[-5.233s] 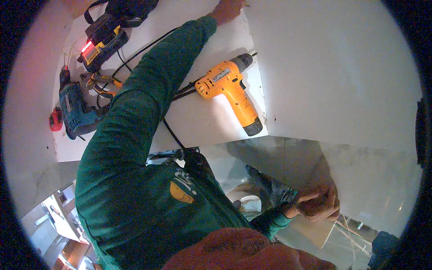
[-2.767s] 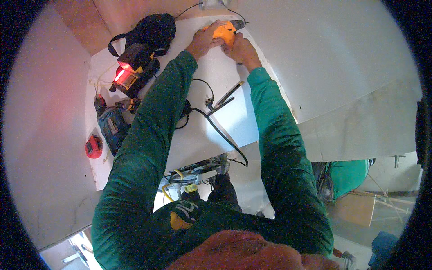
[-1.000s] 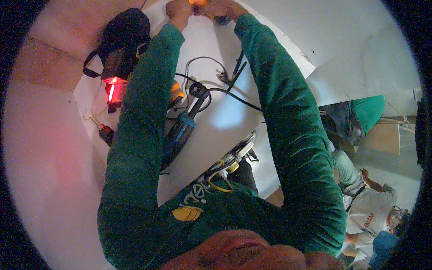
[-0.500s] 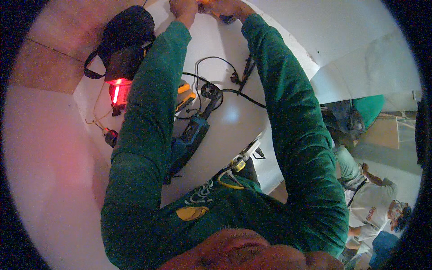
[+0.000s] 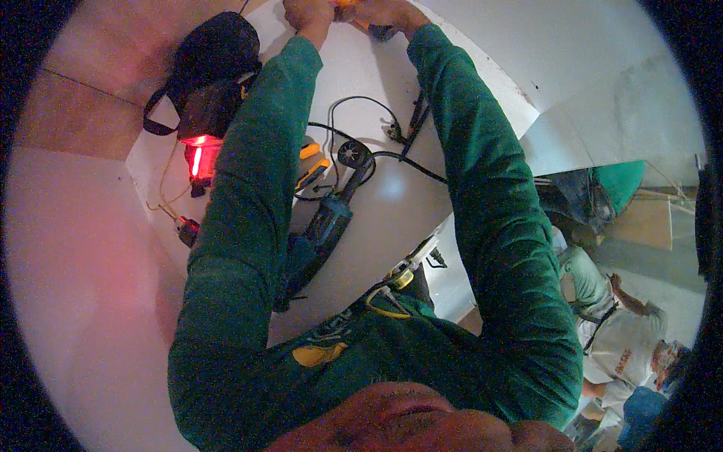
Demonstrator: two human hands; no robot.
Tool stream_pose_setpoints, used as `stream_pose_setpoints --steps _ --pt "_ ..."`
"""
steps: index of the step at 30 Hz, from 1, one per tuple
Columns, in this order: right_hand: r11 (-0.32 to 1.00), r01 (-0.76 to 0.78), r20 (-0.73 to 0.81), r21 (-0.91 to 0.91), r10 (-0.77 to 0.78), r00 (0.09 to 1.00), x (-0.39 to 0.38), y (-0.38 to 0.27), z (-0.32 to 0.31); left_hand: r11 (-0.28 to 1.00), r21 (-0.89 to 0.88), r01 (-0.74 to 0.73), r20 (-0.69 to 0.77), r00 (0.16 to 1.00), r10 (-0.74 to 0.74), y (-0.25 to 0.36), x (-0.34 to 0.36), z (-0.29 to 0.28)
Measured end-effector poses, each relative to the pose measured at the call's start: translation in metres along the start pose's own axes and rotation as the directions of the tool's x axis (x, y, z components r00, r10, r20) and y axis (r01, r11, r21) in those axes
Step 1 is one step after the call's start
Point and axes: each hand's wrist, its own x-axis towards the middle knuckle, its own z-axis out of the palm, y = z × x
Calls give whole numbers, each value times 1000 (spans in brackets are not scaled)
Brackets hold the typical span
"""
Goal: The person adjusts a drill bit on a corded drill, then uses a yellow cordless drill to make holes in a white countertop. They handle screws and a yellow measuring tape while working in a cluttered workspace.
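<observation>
Both arms reach up to the top edge of the view, where the frame cuts off part of the hands. My left hand [image 5: 307,13] is closed, its fingers curled beside a small glowing orange thing [image 5: 345,4]. My right hand [image 5: 388,13] comes in from the other side with its fingers closed at that orange thing. Just under the right hand shows a dark, rounded end of an object [image 5: 382,32], its kind unclear. What either hand grips is mostly hidden. Between my forearms a blue power tool [image 5: 325,224] with a round slotted head lies on the white surface [image 5: 392,218].
Black cords [image 5: 410,162] loop beside the tool, near yellow-and-black handles [image 5: 310,167]. Left of my left arm sit a black bag [image 5: 215,49], a red-lit device [image 5: 197,160] and a plug on a thin cord [image 5: 187,228]. Another person [image 5: 621,331] is at the lower right.
Both hands stay at nearly the same place by the orange thing. The view has shifted very slightly. The person at the right has moved a little.
</observation>
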Motion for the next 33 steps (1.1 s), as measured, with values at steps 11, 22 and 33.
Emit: stream_pose_setpoints --steps 11,22,33 --pt "980 -70 -21 188 76 997 -14 -6 -8 999 9 -37 21 999 37 -2 3 8" --pt "984 -44 -58 175 54 997 -13 6 -10 961 -94 -260 -22 965 260 7 -16 1" --pt "940 70 -152 334 -20 988 -7 22 -8 815 -132 -565 146 802 579 28 -23 -17"
